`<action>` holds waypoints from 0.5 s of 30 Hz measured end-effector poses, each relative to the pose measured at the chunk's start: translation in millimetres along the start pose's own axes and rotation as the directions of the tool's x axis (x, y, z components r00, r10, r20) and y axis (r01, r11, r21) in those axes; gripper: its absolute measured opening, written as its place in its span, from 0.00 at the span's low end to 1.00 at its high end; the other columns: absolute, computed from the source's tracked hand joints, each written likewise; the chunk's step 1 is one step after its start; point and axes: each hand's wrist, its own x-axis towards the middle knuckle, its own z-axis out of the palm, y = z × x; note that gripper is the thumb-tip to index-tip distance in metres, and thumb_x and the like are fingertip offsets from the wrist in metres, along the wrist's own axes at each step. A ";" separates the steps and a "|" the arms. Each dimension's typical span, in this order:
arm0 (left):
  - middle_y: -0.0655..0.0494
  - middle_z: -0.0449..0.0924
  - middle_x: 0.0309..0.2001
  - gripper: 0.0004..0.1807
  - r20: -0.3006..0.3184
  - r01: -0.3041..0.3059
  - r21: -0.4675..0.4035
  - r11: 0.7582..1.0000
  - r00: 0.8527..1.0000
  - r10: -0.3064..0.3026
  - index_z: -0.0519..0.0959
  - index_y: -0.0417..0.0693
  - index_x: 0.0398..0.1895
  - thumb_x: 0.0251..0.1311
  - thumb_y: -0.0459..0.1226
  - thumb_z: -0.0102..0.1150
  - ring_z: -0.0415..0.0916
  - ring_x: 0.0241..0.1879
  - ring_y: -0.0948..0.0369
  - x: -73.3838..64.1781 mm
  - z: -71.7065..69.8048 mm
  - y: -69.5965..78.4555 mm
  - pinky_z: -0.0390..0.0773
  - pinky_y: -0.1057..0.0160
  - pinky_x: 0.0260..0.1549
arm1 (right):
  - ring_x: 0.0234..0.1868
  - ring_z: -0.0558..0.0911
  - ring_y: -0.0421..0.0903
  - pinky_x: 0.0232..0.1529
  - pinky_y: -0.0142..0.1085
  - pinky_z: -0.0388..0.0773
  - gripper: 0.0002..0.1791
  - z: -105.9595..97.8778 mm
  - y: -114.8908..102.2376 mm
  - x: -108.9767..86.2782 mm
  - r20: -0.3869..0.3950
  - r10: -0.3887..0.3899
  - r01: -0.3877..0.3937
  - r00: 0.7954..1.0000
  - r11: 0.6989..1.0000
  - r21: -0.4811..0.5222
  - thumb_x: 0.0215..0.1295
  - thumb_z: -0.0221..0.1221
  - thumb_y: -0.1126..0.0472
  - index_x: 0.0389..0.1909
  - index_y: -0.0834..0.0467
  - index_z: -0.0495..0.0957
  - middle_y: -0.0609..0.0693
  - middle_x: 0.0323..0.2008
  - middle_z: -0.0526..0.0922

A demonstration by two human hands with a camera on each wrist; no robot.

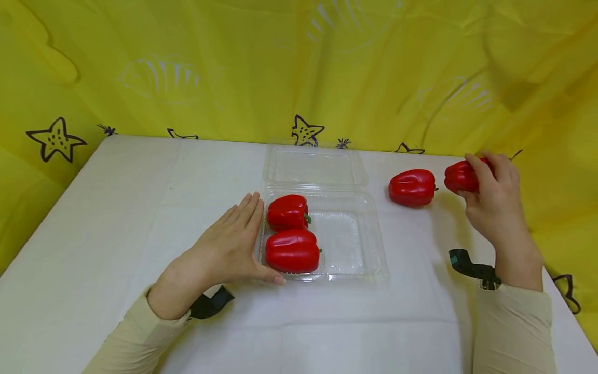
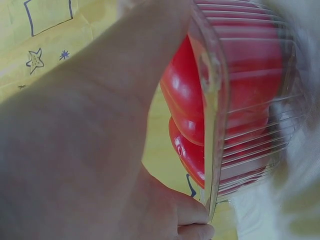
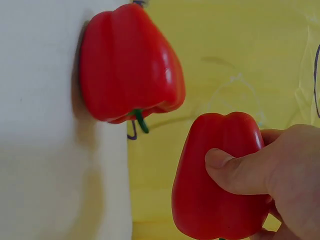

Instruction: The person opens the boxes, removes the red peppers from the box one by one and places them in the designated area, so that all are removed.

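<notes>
My right hand [image 1: 497, 195] grips a red bell pepper [image 3: 215, 180] at the far right, thumb on one side and fingers round the other. Just left of it, another red bell pepper [image 1: 412, 188] lies on its side on the table, green stem toward the hand. Two more red peppers, a rear one [image 1: 286, 213] and a front one [image 1: 292, 251], lie in the left half of a clear plastic box [image 1: 374, 228]. Along the box's left wall my left hand [image 1: 229, 241] rests with straight fingers, its thumb at the front left corner.
The box's hinged lid [image 1: 317, 165] lies folded back behind it, reaching the table's rear edge. A white cloth covers the table [image 1: 117, 218]. Behind it hangs a yellow curtain [image 1: 252, 67] with starfish and fish drawings. Dark wrist mounts [image 1: 472, 267] sit at both cuffs.
</notes>
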 end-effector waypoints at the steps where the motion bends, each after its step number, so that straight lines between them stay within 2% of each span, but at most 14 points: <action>1: 0.41 0.42 0.80 0.76 -0.002 -0.001 0.003 1.000 1.000 0.001 0.46 0.35 0.78 0.34 0.74 0.68 0.38 0.80 0.44 0.1 -0.1 -0.1 0.51 0.44 0.76 | 0.75 0.50 0.65 0.64 0.71 0.61 0.39 1.3 2.7 0.6 0.006 0.002 -0.002 1.000 1.000 -0.002 0.55 0.61 0.80 0.70 0.65 0.63 0.67 0.71 0.57; 8: 0.41 0.43 0.80 0.76 -0.002 0.004 0.003 1.000 1.000 -0.004 0.47 0.35 0.78 0.33 0.73 0.68 0.38 0.80 0.44 1.3 -0.2 -0.5 0.51 0.44 0.76 | 0.74 0.49 0.68 0.67 0.71 0.57 0.40 11.9 19.2 2.2 0.076 0.041 -0.042 0.996 0.999 0.001 0.54 0.59 0.81 0.71 0.64 0.62 0.69 0.72 0.55; 15: 0.41 0.43 0.80 0.76 -0.005 0.005 0.002 1.000 1.000 -0.005 0.47 0.35 0.78 0.33 0.73 0.68 0.39 0.80 0.44 1.0 0.0 -0.2 0.51 0.44 0.76 | 0.72 0.52 0.72 0.71 0.68 0.52 0.38 17.7 31.5 2.0 0.118 0.035 -0.035 0.992 0.999 -0.006 0.55 0.60 0.79 0.69 0.67 0.63 0.73 0.70 0.56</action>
